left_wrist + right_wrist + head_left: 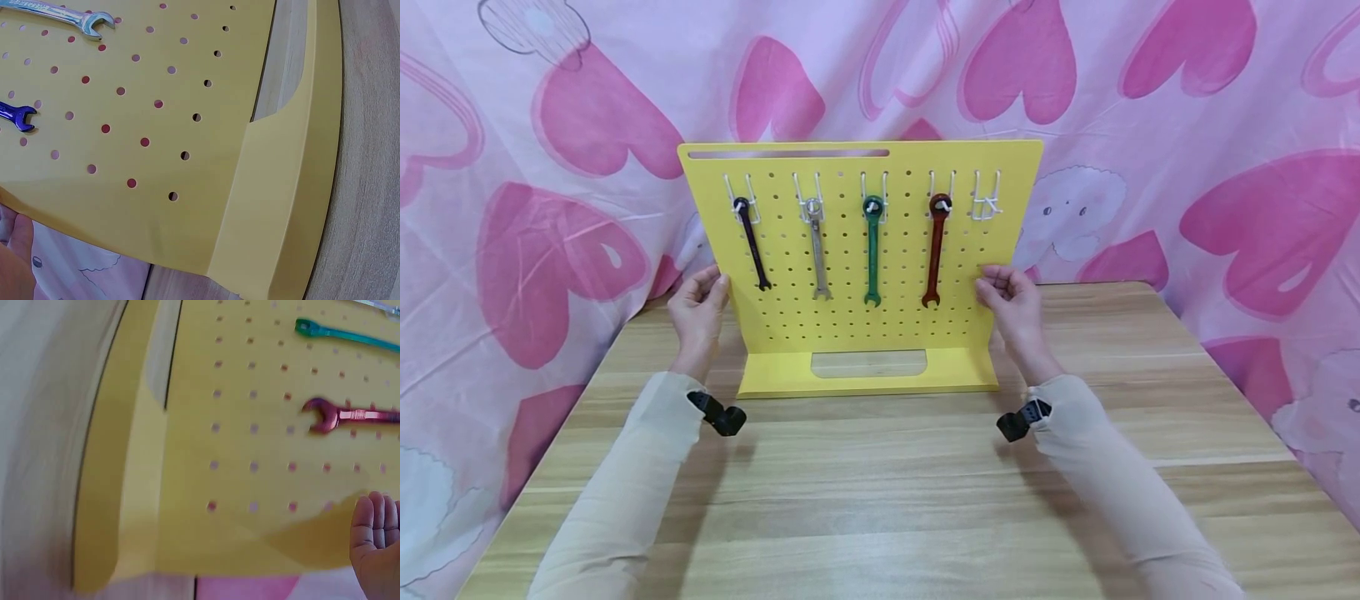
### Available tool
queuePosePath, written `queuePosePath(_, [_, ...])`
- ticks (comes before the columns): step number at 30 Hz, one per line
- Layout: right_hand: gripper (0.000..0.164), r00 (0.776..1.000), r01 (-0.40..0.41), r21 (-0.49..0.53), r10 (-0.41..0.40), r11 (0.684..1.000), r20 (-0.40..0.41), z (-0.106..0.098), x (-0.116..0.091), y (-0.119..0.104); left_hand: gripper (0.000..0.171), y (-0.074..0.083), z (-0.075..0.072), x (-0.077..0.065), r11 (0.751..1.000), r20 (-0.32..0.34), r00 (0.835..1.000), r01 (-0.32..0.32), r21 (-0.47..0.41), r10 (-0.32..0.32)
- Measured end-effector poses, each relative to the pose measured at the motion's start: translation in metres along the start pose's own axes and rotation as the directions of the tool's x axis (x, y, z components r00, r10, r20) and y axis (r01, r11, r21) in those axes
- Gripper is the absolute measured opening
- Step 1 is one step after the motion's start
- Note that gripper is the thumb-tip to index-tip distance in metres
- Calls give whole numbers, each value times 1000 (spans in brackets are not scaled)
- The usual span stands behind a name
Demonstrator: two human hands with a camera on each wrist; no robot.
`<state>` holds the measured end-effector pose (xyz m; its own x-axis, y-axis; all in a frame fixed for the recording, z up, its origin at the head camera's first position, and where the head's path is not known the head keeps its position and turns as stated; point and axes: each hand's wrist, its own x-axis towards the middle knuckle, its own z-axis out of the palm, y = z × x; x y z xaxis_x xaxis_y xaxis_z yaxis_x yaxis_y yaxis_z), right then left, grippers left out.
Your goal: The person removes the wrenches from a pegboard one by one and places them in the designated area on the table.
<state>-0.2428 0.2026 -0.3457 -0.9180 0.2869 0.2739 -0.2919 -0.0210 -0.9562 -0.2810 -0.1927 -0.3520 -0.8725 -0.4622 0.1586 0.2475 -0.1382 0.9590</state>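
A yellow pegboard stands upright on its folded base on the table. Several combination wrenches hang on its white wire hooks: a dark purple wrench, a silver wrench, a green wrench and a red wrench. At the board's left edge is my left hand, its loosely bent fingertips close against the edge; contact is hard to tell. My right hand is by the right edge. In the right wrist view its fingers are fairly straight in front of the board, not wrapped round it.
At the upper right of the board, a white hook carries no wrench. A long slot runs along the board's top, and a cutout opens in its base. Wood-grain table lies in front. Behind hangs a pink heart-patterned cloth.
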Motion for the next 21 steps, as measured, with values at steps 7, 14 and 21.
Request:
queuePosePath(7, [28,997,61,-88,-57,994,45,25,0,-4,15,-2,-1,2,1000,6,1000,-5,-3,5])
queuePosePath(14, [28,992,109,-87,-103,990,71,44,1,-3,12,-1,0,0,1000,-2,1000,-21,13,21])
queuePosePath(21, [27,995,91,-94,-87,991,49,54,0,-1,13,-1,0,-1,1000,-18,1000,-6,10,6])
